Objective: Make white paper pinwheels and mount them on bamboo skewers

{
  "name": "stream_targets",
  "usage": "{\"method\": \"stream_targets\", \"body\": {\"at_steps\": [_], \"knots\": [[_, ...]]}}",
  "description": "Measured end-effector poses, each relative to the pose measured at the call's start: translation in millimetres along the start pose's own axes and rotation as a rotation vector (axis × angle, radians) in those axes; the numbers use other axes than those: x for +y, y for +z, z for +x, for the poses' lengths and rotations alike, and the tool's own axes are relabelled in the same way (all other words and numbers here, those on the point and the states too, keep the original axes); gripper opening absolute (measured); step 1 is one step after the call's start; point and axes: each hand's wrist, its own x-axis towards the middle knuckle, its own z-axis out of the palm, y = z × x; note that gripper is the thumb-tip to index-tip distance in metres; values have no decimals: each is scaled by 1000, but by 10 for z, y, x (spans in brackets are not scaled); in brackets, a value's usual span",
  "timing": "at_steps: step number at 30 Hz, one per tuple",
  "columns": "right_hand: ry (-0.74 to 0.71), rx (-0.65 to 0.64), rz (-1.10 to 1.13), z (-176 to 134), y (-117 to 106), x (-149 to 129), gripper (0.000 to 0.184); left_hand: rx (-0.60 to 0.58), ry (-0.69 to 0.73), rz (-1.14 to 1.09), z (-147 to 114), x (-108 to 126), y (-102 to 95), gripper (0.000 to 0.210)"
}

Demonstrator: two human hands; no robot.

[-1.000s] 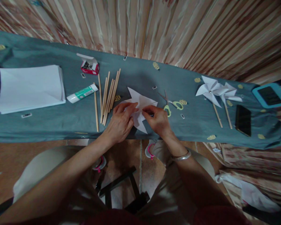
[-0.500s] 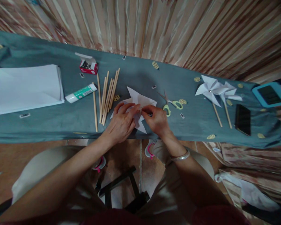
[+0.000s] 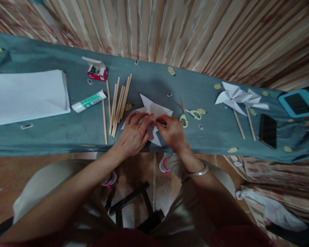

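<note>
A folded white paper pinwheel [image 3: 157, 109] lies on the cloth in front of me, its pointed corners sticking out around my fingers. My left hand [image 3: 135, 133] rests over its left side with fingers curved, gripping the paper close to the middle. Thumb and index finger of my right hand [image 3: 171, 132] are pinched together at the pinwheel's centre; anything between them is too small or hidden to make out. Both hands' fingertips nearly meet there. Just right of my right hand lie open scissors [image 3: 186, 112] with green handles. Several wooden sticks [image 3: 119, 103] lie left of the paper.
On the left are stacked white sheets [image 3: 32, 96], a glue tube [image 3: 89, 101] and an open red box [image 3: 98, 72] of small metal pieces. Finished pinwheels [image 3: 231, 98], a dark phone [image 3: 267, 131] and a blue-framed device [image 3: 298, 103] lie right. A pleated curtain [image 3: 154, 31] hangs behind.
</note>
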Motion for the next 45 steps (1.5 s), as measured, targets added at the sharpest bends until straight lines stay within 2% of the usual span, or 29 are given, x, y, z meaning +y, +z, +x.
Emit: {"method": "stream_targets", "body": {"at_steps": [4,9,14,18,24,29,33,38,45], "knots": [[-109,40,-148,-57,-24,-11,18,-6,10,25,23,9,-15,56],[-326,59,-254,-189,-88,12,24,-17,19,80,35,26,-48,51],[-445,-22,-336,-260,-86,11,27,-55,12,70,38,59,-77,55],[-426,-79,-341,-274,-79,14,32,-66,-2,67,46,75,-97,54],[-413,-50,-331,-297,-100,29,35,-62,0,83,40,35,-79,52],[-389,-34,-291,-295,-78,39,35,-9,-30,105,39,-20,-20,49],[-355,45,-172,-255,-91,115,37,10,-42,58,27,-20,-11,47],[-200,215,-47,-136,-150,262,37,23,-56,-66,13,-46,-3,46],[-153,197,-65,34,-110,399,41,17,-183,-211,60,-46,-69,48]]}}
